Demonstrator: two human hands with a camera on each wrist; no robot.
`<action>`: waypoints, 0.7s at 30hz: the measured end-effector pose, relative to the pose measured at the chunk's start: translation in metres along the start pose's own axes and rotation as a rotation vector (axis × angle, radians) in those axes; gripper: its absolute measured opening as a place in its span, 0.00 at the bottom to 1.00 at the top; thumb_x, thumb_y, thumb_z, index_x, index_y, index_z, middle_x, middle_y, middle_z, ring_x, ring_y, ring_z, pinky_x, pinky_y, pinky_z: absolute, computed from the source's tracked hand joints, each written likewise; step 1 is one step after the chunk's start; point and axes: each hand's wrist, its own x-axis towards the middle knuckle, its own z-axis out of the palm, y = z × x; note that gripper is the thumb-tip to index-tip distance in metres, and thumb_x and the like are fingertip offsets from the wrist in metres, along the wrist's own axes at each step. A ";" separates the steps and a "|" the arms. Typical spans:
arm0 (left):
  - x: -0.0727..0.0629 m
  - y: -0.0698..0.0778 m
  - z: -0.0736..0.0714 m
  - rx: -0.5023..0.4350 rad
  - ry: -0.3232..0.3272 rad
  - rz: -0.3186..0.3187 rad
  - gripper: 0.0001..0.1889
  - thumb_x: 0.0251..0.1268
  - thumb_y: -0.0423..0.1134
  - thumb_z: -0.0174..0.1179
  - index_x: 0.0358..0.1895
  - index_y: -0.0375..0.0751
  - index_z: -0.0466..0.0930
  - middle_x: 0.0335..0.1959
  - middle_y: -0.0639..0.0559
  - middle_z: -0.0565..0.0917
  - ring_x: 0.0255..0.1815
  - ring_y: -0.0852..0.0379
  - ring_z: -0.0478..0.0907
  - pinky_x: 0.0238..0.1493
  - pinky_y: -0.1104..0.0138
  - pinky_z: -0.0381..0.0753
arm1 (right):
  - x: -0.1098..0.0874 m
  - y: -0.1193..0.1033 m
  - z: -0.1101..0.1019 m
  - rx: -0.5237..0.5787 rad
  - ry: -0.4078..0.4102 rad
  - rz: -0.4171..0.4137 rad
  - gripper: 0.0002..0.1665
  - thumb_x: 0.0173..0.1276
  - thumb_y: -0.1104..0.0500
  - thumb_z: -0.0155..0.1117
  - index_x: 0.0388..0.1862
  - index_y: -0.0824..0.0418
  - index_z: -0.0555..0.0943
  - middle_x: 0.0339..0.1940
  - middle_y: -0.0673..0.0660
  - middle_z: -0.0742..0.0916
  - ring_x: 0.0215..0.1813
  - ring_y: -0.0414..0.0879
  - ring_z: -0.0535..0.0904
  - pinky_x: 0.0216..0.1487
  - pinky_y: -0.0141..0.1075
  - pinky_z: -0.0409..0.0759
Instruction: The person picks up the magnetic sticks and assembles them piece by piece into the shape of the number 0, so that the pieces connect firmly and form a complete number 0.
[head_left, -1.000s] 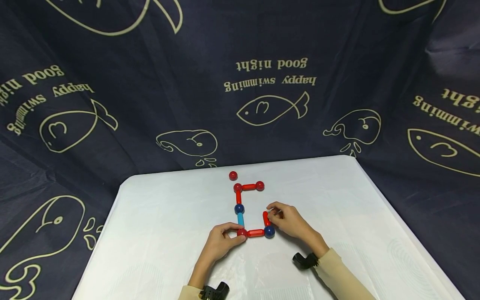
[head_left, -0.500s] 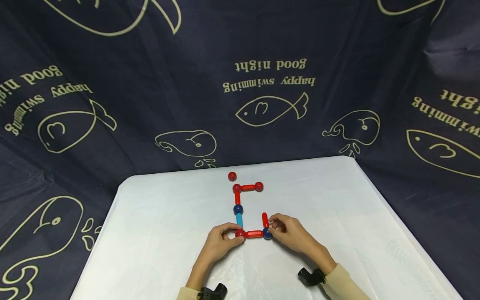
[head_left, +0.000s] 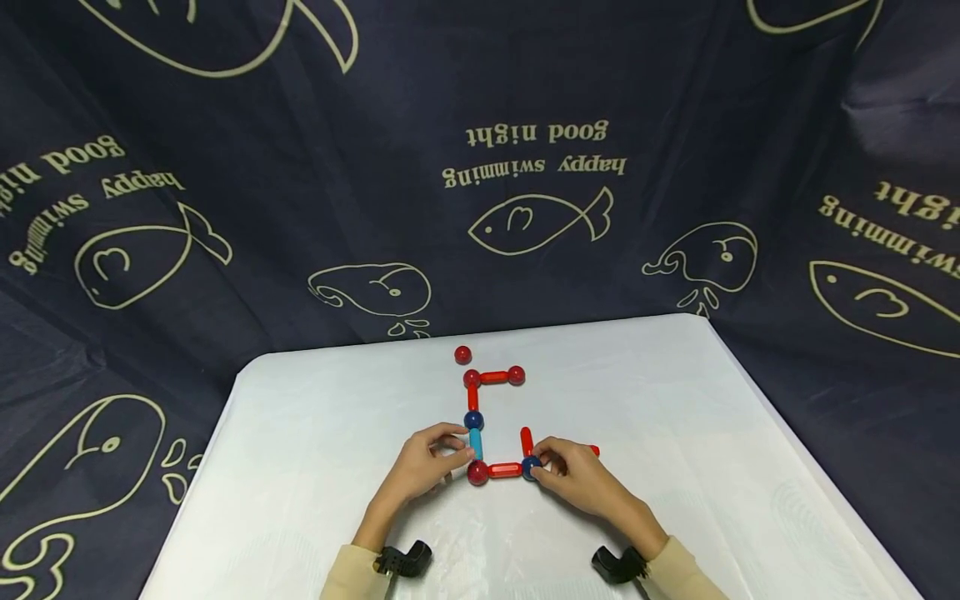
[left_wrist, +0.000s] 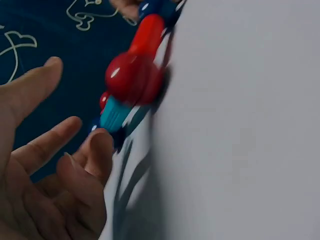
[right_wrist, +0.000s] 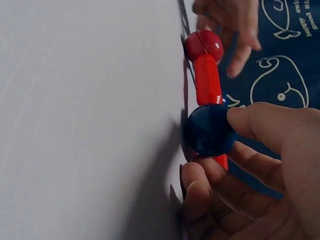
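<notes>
My right hand (head_left: 573, 475) pinches the dark blue ball (right_wrist: 210, 131) at the lower right corner of a chain of magnetic rods and balls. A red rod (head_left: 527, 442) points away from that ball. Another red rod (head_left: 505, 471) runs left to a red ball (head_left: 477, 472). From there a light blue rod (head_left: 476, 444) leads up to a second dark blue ball (head_left: 473, 421). My left hand (head_left: 427, 460) is beside the light blue rod, its fingers loosely bent; in the left wrist view nothing is gripped.
Beyond, a red rod (head_left: 472, 398), a red ball (head_left: 472, 379), a short red rod (head_left: 494, 377) and a red end ball (head_left: 516, 375) continue the chain. A loose red ball (head_left: 462, 355) lies farther back. A red tip (head_left: 596, 450) shows behind my right hand.
My left hand has let go of the lower left red ball and moved up beside the light blue rod. My right hand has slid from the upright red rod down to the dark blue ball.
</notes>
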 end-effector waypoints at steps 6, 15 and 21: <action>0.033 -0.002 -0.020 -0.038 0.072 0.019 0.23 0.66 0.47 0.71 0.61 0.41 0.82 0.45 0.48 0.87 0.22 0.48 0.79 0.17 0.66 0.77 | 0.000 -0.001 0.001 0.012 0.014 0.001 0.09 0.68 0.59 0.73 0.46 0.57 0.85 0.33 0.45 0.85 0.33 0.34 0.78 0.34 0.29 0.79; 0.085 -0.003 -0.030 0.005 0.173 0.065 0.22 0.68 0.42 0.69 0.62 0.40 0.82 0.48 0.45 0.86 0.24 0.43 0.82 0.17 0.68 0.76 | 0.000 -0.001 0.000 -0.003 0.018 0.016 0.10 0.67 0.59 0.74 0.46 0.56 0.85 0.35 0.44 0.84 0.32 0.34 0.76 0.33 0.29 0.79; 0.112 -0.008 -0.031 0.119 0.260 0.083 0.20 0.68 0.39 0.69 0.61 0.39 0.82 0.51 0.41 0.86 0.31 0.49 0.85 0.28 0.62 0.85 | -0.001 -0.001 0.000 0.011 0.005 0.021 0.10 0.68 0.58 0.74 0.46 0.56 0.85 0.35 0.44 0.84 0.32 0.34 0.76 0.34 0.29 0.79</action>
